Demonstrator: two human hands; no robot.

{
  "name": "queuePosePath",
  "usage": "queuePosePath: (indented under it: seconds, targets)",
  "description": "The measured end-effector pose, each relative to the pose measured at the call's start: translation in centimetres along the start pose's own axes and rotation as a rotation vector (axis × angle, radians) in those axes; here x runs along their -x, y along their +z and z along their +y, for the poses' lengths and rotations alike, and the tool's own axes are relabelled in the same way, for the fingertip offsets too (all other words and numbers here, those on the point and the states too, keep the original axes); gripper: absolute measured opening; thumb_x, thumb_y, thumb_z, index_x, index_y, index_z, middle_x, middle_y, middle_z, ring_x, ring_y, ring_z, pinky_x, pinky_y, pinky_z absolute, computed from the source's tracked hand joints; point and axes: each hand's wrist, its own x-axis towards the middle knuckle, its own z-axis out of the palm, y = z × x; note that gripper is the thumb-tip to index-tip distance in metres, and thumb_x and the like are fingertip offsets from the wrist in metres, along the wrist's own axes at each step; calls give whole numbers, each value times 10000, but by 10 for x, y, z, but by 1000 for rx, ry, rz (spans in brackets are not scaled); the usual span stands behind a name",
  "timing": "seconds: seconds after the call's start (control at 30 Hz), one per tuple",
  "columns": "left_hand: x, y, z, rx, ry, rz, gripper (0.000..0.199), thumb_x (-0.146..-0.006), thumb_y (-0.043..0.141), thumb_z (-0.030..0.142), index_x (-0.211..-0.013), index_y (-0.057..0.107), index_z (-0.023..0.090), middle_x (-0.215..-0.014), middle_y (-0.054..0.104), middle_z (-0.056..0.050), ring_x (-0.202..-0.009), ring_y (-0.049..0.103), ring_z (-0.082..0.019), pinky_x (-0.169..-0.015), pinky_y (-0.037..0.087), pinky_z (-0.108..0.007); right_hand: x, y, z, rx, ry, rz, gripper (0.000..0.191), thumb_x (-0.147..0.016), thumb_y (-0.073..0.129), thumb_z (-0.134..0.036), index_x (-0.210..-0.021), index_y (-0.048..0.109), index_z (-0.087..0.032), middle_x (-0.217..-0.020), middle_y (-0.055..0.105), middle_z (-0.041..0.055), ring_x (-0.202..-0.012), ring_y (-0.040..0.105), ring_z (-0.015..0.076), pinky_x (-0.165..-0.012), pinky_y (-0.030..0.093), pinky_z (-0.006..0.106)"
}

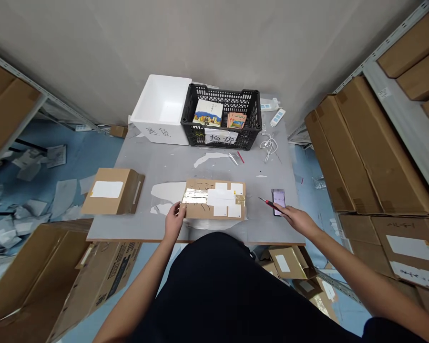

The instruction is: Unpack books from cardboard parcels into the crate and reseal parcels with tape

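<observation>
A flat cardboard parcel (214,199) lies near the front of the grey table, its top covered with white labels and shiny tape. My left hand (175,220) grips the parcel's left edge. My right hand (293,219) is shut on a red-handled screwdriver (268,204), whose thin tip points left toward the parcel without touching it. A smartphone (279,203) lies just past my right fingertips, to the right of the parcel.
Farther back on the grey table (207,166) stand a black plastic crate (221,116) holding books and a white foam box (160,109). A cardboard box (112,191) sits at the left. Cartons fill the shelves on both sides, and paper scraps litter the blue floor.
</observation>
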Motion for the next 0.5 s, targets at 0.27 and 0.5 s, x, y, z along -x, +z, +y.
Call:
queuePosePath:
  seconds: [0.27,0.5]
  targets:
    - [-13,12,64,-554,696,-77,498,-927,495,407,-1379,486,198,-1429,469,-151,-1353,420,-300,-1121,360,-478,-15,47,-38,-1058,361,152,649,-876,536,-425,-1484,398,-243,-837,657,20,-519,546,121,-437,458,236]
    - [-28,51,86,-922,986,-439,608,-913,489,521,-1406,477,167,-1481,439,-173,-1403,348,-350,-1157,263,-538,-41,71,-85,-1454,421,243,790,-819,606,-504,-1504,361,-194,-837,661,47,-475,501,103,-373,380,210]
